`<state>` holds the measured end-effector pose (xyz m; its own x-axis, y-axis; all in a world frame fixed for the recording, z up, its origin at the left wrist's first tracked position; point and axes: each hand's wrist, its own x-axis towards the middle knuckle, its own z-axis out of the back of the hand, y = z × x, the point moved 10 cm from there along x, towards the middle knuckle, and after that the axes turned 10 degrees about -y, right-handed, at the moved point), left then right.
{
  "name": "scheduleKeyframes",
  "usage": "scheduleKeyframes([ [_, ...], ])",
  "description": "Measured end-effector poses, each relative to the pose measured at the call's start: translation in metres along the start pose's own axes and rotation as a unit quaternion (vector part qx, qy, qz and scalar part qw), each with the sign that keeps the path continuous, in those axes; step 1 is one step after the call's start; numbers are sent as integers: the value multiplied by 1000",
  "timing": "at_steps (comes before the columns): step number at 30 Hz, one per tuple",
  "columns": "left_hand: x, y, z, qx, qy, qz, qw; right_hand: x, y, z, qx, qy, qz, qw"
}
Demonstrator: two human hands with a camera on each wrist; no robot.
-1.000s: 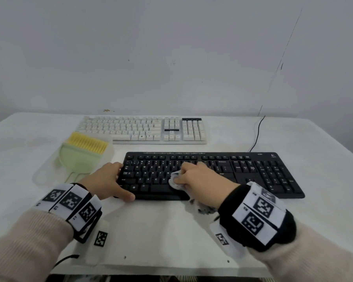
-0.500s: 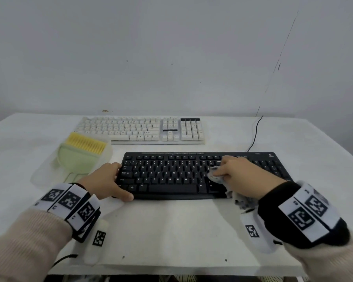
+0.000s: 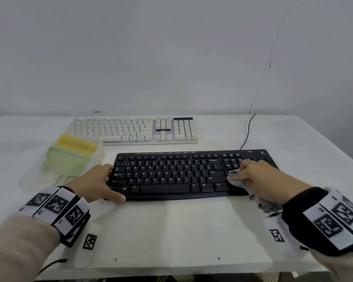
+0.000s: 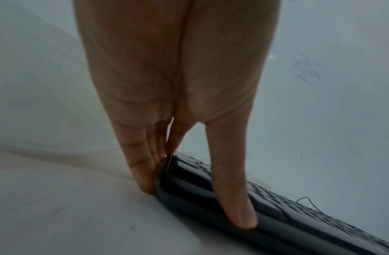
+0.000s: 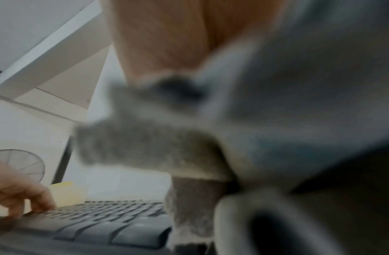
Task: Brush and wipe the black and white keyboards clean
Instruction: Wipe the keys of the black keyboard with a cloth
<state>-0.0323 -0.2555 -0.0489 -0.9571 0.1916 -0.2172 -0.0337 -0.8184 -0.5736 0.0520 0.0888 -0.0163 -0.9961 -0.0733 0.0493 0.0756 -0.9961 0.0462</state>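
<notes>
The right hand [image 3: 259,176] grasps a grey cloth [image 3: 235,179], fingers curled over it, and presses it onto the right-hand part of the black keyboard [image 3: 171,174], between the main key block and the number pad. A loose tail of the cloth trails back under the wrist, past the keyboard's near edge; in the right wrist view it is blurred and fills most of the frame.

The left hand [image 3: 94,184] braces the keyboard's left end: the fingers [image 4: 143,165] lie straight against the end edge, their tips on the table [image 3: 171,231], and the thumb [image 4: 232,189] is laid along the near front edge. It is pressing, not clenched.

Beyond the left hand's fingers, slightly to their left, lie a yellow-bristled brush [image 3: 75,147] and its pale green dustpan [image 3: 65,161], just beside the keyboard's far-left corner. The white keyboard [image 3: 135,129] lies farther off, parallel to the black one, with a narrow strip of table between them. Nearer than both wrists a broad band of bare table reaches to its near edge. To the right of the right hand, bare surface extends to the table's right edge. A black cable [image 3: 248,131] runs from behind the black keyboard to the wall.
</notes>
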Motion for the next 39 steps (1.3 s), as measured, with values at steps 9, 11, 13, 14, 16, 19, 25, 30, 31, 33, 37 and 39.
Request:
scheduleKeyframes([
  [9,-1,0,0,-12,-1,6,1000,-7,10,10,62,-28,1,998],
  [11,0,1,0,-8,-2,6,1000,-12,-1,7,46,-26,-23,998],
  [13,1,1,-1,-13,-2,7,1000,-16,-7,8,18,-30,-32,999],
  [14,1,2,-1,-17,-3,10,1000,-17,-13,9,26,-25,-53,998],
  [16,2,3,-2,-26,-5,17,1000,-21,-26,8,44,3,-82,996],
  [19,4,6,-3,-31,-10,25,999,-26,-50,4,40,1,-73,997],
  [25,7,4,-5,-35,-10,24,999,-23,-44,19,21,-73,-35,997],
  [30,6,3,-5,-37,-10,26,999,-8,-10,5,61,-50,2,997],
  [31,6,3,-5,-38,-10,26,999,-8,-7,4,48,-35,7,998],
  [33,5,3,-5,-39,-10,26,999,-9,-7,5,20,-30,21,999],
  [37,4,2,-5,-39,-8,26,999,-15,-31,3,35,-14,-1,999],
  [39,3,1,-5,-40,-10,27,999,-21,-46,8,48,-15,-34,998],
])
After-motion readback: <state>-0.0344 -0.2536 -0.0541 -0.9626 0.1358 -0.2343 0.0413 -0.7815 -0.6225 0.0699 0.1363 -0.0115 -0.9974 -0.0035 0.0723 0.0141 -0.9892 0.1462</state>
